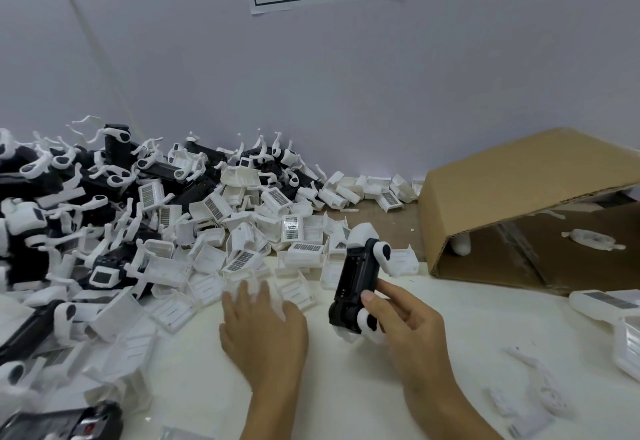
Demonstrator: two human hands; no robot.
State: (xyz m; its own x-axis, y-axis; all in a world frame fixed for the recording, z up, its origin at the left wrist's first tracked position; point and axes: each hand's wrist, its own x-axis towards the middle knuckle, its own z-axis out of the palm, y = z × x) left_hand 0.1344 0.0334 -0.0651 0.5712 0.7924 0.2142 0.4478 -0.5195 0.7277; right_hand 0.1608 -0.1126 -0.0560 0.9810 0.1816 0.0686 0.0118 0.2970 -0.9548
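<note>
My right hand (pixel 407 328) grips a black device with white end pieces (pixel 358 276), held upright and slightly tilted just above the white table (pixel 433 301). My left hand (pixel 265 325) is blurred, fingers spread and fairly straight, reaching over the near edge of a heap of white plastic covers (pixel 214 259); whether it touches one I cannot tell. Some covers carry barcode labels.
A large pile of black-and-white assembled devices (pixel 86 179) fills the left side up to the wall. A cardboard box (pixel 519 204) lies on its side at the right, a white part inside. More white parts (pixel 609 315) sit at the far right, small bits (pixel 530 384) near the front.
</note>
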